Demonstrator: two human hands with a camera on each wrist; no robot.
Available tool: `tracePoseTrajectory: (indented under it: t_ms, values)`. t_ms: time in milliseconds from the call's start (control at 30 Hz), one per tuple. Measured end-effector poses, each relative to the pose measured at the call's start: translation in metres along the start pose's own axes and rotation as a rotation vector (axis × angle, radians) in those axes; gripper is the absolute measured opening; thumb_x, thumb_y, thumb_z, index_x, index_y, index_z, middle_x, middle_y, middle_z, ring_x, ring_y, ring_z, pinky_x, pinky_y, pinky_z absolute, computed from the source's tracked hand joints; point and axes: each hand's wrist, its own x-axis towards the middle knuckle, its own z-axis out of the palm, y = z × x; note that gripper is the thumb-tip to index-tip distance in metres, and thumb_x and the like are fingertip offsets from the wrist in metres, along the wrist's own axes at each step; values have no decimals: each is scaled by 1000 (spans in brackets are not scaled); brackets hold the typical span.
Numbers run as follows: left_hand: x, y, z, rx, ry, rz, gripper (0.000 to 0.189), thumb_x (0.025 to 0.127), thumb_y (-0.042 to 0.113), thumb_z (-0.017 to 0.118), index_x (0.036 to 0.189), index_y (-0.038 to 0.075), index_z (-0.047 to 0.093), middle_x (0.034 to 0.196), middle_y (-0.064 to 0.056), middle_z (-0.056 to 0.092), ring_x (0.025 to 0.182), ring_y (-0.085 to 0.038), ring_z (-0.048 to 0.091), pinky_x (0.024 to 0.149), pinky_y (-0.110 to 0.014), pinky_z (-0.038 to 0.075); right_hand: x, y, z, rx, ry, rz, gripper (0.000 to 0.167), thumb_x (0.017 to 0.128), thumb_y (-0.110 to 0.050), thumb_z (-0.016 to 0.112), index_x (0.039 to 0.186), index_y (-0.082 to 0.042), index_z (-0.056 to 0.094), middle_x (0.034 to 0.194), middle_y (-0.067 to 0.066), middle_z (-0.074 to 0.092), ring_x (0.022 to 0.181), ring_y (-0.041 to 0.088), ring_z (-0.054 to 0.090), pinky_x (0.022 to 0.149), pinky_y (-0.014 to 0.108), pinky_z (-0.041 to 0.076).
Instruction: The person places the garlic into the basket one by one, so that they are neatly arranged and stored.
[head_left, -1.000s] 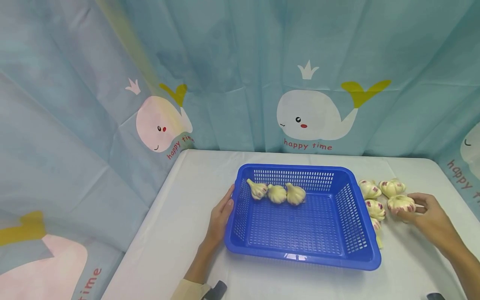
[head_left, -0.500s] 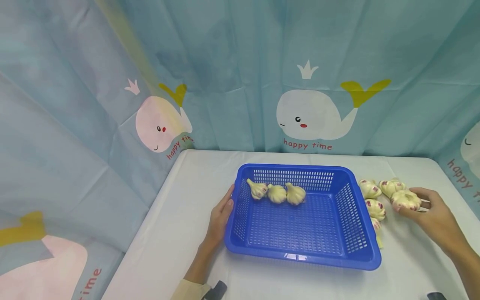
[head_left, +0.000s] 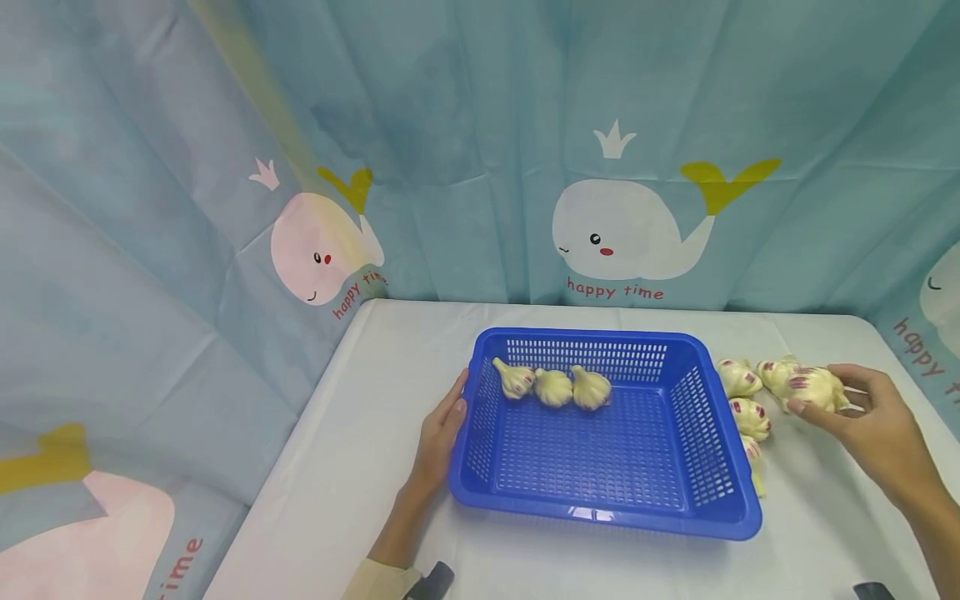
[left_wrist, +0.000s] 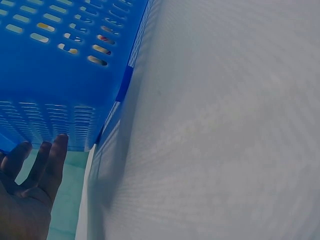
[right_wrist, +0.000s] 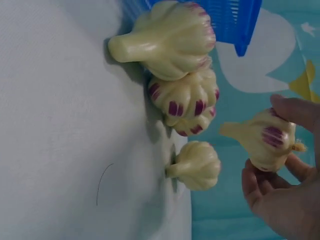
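Left hand (head_left: 441, 433) laid with fingers nearly straight against left side of blue basket (head_left: 592, 458); nothing gripped. In basket, three garlic bulbs (head_left: 554, 388) lined near back. To right, loose bulbs (head_left: 750, 418) grouped on worktop (head_left: 382, 400). Farthest right, held bulb (head_left: 816, 387) pinched by right hand (head_left: 881, 429), raised above worktop. Probably light, stiff, slightly slippery; better taken by round body than by neck (right_wrist: 231, 130).
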Motion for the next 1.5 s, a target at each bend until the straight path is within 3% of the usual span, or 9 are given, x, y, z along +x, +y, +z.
tracePoseTrajectory:
  t_ms: [200,367,533,767,833,967,1167,1300,1500]
  values:
    - [-1,2,0,-4,-6,4,52,115,40,39,166,29,38,169,14,38,158,-8,31,127,-22,26,-1,-2,1,4,30,-28,86,102,-41,71,170,-14,24,172,28,22,146,64,33,113,31,49]
    - [0,1,1,-6,-9,9,51,115,40,39,166,31,38,169,15,38,158,-7,31,127,-21,27,-3,-5,6,36,67,-7,85,101,-43,72,168,-12,29,172,23,26,152,50,33,124,43,38]
    - [0,0,1,-9,-12,7,52,115,41,39,166,30,38,169,15,38,158,-7,31,127,-21,27,-4,-5,9,65,45,-43,85,101,-38,74,169,-20,26,166,31,32,150,36,40,85,-2,37]
    - [0,2,1,5,-8,2,52,115,42,39,166,31,38,169,15,38,158,-8,31,128,-26,27,-5,-10,11,46,62,-79,80,100,-39,74,166,-15,35,159,28,42,123,1,48,75,0,36]
    - [0,2,1,5,-4,5,52,115,41,39,166,30,38,169,14,38,158,-8,31,128,-26,27,-5,-12,12,86,50,-83,80,100,-36,75,164,-10,35,159,31,38,134,3,50,80,-5,41]
    - [0,4,1,6,0,17,52,115,38,39,166,26,38,169,11,39,159,-12,32,128,-25,27,-5,-15,14,122,5,-74,80,101,-34,74,166,-15,31,165,31,32,149,39,47,84,-4,45]
    - [-1,3,1,4,-5,17,52,115,38,38,166,26,37,169,11,38,159,-11,31,126,-20,27,-5,-22,14,142,-5,-140,73,101,-29,75,164,-20,39,154,12,44,120,-6,57,80,-2,47]
    - [-1,2,1,4,-1,9,53,115,39,38,166,26,37,169,13,38,158,-8,32,126,-19,26,-5,-27,15,215,-36,-158,69,103,-23,73,161,-24,37,156,10,41,143,-1,45,90,-5,43]
    - [-1,2,0,-1,-1,12,53,115,38,38,166,25,37,169,11,38,159,-11,31,127,-20,26,-4,-34,17,191,-27,-188,75,103,-24,72,167,-21,33,166,12,37,139,-1,47,86,-6,43]
